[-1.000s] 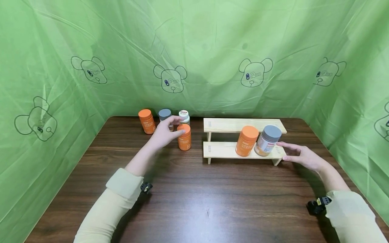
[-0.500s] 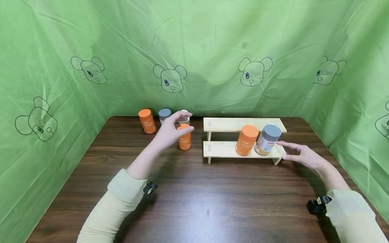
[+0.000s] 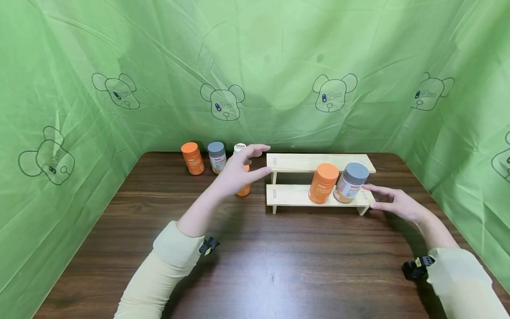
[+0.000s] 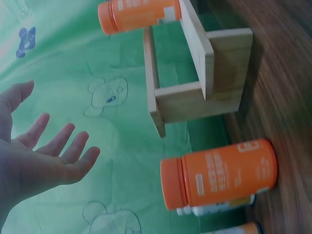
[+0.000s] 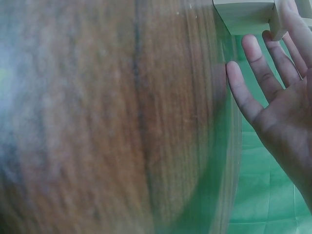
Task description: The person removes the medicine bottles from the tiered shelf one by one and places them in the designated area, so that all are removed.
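Observation:
My left hand [image 3: 237,173] hovers with fingers spread and nothing in its grasp. It partly covers an orange bottle [image 3: 244,190] standing upright on the table. In the left wrist view, that orange bottle [image 4: 222,173] shows apart from the fingers. My right hand [image 3: 398,205] is at the right end of the wooden two-tier rack [image 3: 291,196], thumb and forefinger touching its lower shelf. On that shelf stand an orange bottle [image 3: 323,184] and a grey-lidded jar [image 3: 350,183], side by side. The right wrist view shows extended fingers beside the rack's end [image 5: 246,14].
At the back left stand another orange bottle [image 3: 193,158], a grey-lidded jar [image 3: 217,158] and a small white-capped bottle [image 3: 240,148], partly behind my left hand. A green curtain [image 3: 279,66] closes off the back and sides of the dark wooden table [image 3: 271,266].
My left hand has come off the orange bottle and moved right towards the rack, leaving the bottle standing in place. The right hand has stayed at the rack's end.

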{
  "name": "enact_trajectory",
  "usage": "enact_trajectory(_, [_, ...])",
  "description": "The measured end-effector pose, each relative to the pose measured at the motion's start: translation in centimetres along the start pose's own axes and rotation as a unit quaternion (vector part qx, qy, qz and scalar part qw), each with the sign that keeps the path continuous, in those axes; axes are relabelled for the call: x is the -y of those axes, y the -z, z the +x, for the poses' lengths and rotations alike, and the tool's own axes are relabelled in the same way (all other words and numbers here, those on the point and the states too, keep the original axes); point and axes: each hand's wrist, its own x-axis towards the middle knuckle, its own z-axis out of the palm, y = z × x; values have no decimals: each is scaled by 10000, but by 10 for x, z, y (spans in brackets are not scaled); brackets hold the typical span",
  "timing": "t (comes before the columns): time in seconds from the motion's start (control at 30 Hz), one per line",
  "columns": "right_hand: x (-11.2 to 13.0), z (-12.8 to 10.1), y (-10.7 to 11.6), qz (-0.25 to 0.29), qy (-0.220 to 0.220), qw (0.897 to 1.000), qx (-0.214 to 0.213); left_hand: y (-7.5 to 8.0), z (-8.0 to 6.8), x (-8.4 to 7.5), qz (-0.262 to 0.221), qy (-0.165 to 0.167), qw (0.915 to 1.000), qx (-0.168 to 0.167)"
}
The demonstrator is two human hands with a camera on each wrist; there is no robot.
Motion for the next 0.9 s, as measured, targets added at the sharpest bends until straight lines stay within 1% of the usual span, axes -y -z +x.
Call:
enact_trajectory(0.17, [2,0,0,-8,-27,10000,-19,-11,1,-6,-89,-142,9995,286])
enact_trajectory(0.33, [-1,1,0,-110,-46,9999,-44,-23,5,-11,-168,-155,9990,388])
enact_trajectory(0.5, [-5,2,-1,-145,-160,9998,-57,-35,8,-13,-14,-284,9985,472])
enact_trajectory(0.7, [-5,2,-2,-229,-298,9992,-150,-52,13,-13,46,-420,9979,488])
enact_trajectory(0.9, [-3,1,-2,-276,-400,9986,-216,-68,21,-13,120,-614,9972,410])
